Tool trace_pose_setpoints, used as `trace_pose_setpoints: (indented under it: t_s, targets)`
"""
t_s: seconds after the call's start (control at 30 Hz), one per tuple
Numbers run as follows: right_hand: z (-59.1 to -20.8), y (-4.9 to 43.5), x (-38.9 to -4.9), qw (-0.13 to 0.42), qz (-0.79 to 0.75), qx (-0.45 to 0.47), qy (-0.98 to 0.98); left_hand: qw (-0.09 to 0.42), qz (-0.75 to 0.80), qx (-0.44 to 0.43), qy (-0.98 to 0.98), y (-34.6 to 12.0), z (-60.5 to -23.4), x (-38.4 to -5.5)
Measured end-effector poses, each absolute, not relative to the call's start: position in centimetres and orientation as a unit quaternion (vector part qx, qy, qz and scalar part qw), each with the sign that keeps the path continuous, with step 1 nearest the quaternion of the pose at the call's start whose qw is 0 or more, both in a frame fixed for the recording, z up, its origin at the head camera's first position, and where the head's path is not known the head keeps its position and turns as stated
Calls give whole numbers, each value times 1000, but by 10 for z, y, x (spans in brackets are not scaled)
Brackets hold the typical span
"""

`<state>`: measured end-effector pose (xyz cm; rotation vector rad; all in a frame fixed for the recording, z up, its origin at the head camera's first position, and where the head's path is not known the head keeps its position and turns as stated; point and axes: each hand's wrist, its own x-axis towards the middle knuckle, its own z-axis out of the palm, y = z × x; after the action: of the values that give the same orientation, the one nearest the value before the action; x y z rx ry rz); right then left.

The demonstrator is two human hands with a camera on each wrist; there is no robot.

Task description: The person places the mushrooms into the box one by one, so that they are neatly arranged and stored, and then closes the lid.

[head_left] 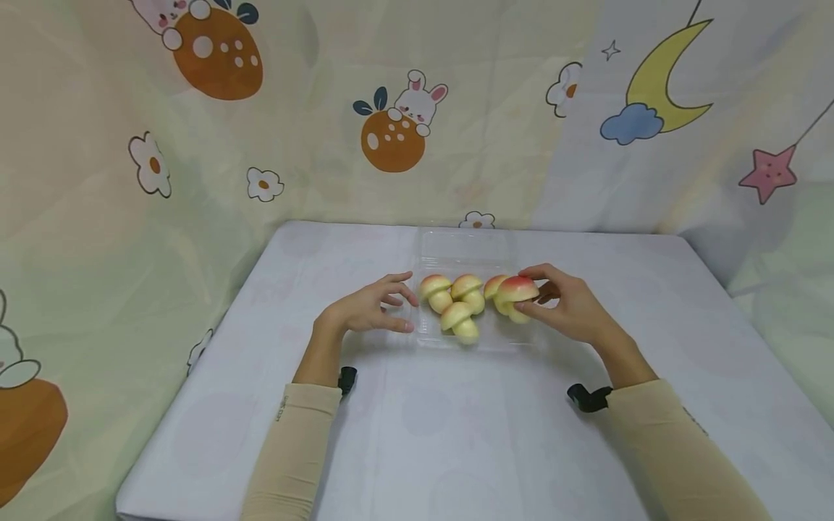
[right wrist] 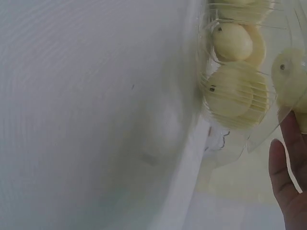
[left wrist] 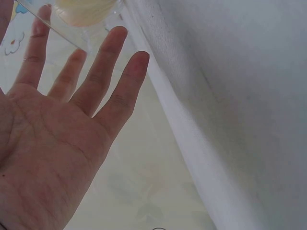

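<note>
A clear plastic box (head_left: pixel 430 336) lies on the table with its lid (head_left: pixel 465 246) folded back behind. Inside it sit several toy mushrooms (head_left: pixel 459 318) with yellow stems and caps blushed red. My right hand (head_left: pixel 567 304) pinches another mushroom (head_left: pixel 519 289), its cap redder, between thumb and fingers above the right part of the box; it partly hides a mushroom (head_left: pixel 493 287) behind it. In the right wrist view the held mushroom (right wrist: pixel 288 76) shows beyond the box wall. At the box's left side, my left hand (head_left: pixel 368 307) is spread and holds nothing; whether its fingertips touch the wall is unclear.
A white cloth covers the table (head_left: pixel 417 434). Behind it hangs a printed curtain (head_left: pixel 495 145) with rabbits, flowers and a moon. Black wrist cameras (head_left: pixel 589 398) sit by both sleeves.
</note>
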<state>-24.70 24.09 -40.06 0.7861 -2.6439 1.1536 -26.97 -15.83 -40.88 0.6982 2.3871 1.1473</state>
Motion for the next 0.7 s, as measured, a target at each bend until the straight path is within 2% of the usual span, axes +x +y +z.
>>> trace_pose_setpoints:
  t_s: [0.23,0.5,0.7]
  targets:
    - [-403,237,-246,61,379,255,-887,198,409,254,854,-158,-409,-271]
    - [-413,230,-247,85,376,295,-874,197,410,254,854,-158,-409,-271]
    - [-416,227,-246,81,363,307,-876,197,412,254,853,-158,-410,-271]
